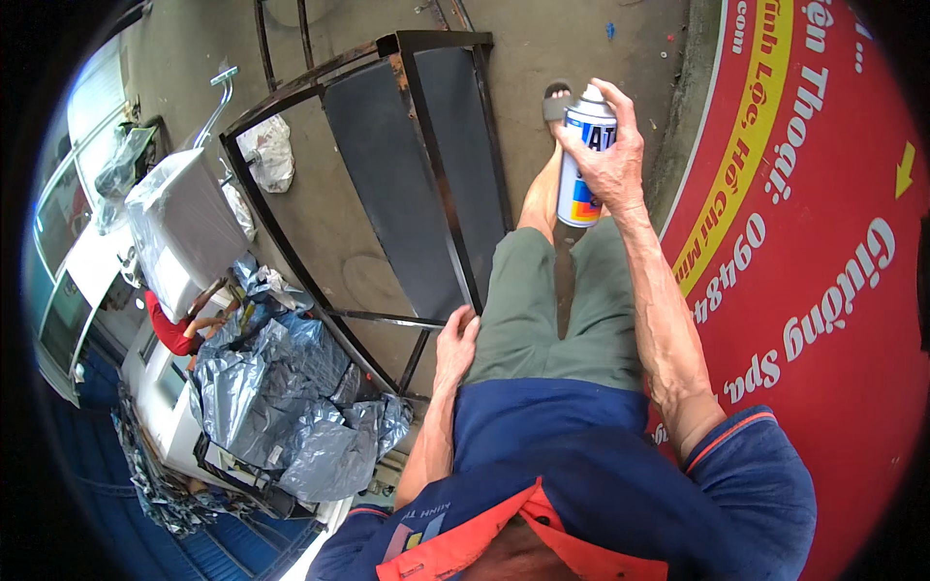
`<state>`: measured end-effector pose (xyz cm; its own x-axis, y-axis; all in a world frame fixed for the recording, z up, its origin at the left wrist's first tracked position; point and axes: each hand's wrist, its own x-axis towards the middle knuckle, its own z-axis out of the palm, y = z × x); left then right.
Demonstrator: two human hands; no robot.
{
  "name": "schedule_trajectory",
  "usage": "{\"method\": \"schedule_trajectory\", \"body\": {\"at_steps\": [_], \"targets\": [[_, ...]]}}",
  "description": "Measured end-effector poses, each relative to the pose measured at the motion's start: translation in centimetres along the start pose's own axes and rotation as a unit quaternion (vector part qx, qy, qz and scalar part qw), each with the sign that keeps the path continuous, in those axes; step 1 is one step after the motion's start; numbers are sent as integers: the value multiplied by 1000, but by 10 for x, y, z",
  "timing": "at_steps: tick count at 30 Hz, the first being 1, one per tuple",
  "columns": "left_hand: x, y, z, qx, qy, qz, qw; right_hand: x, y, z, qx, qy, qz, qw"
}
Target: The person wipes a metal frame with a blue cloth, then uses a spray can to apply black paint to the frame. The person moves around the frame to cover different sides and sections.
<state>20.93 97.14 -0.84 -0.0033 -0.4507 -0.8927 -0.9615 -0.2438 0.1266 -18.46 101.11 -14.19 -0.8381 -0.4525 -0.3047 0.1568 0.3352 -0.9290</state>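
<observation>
My right hand [610,160] is wrapped around a spray can [579,184] with a white, blue and multicoloured body. Its index finger rests on top, at the white nozzle. The can is roughly upright in the picture, above my legs. Lower and to the left, my left hand [457,341] has its fingers curled at the near corner of a dark metal frame [426,126], gripping its bar; part of the grip is hidden. Dark grey panels [373,145] fill part of that frame, which shows brownish, rusty-looking patches.
A red sign wall [833,320] with lettering stands close on my right. Crumpled grey plastic sheeting [276,387] is heaped at left, beside a person in a red top [172,324]. A white wrapped box-like piece [184,228] stands behind. My sandalled foot [556,102] is on the concrete floor.
</observation>
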Motion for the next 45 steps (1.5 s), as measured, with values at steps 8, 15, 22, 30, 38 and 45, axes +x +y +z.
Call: {"method": "schedule_trajectory", "body": {"at_steps": [8, 15, 22, 30, 38, 45], "targets": [[-27, -117, -3, -63, -51, -156, 984, -32, -36, 62, 27, -17, -174, 984], [-14, -116, 14, -99, -108, -116, 982, -157, 5, 71, -83, -107, -123, 983], [-21, -129, 23, -61, -97, -106, 988, -165, 13, 89, 5, -116, -117, 986], [-26, -143, 37, -92, -88, -121, 984, 1, -18, 116, 11, 81, -239, 968], [-32, -115, 41, -7, -74, -101, 992, -62, 35, 107, 53, -49, -177, 982], [-20, -95, 46, -26, -92, -127, 987, -182, 106, 62, -12, -137, 86, 987]]}}
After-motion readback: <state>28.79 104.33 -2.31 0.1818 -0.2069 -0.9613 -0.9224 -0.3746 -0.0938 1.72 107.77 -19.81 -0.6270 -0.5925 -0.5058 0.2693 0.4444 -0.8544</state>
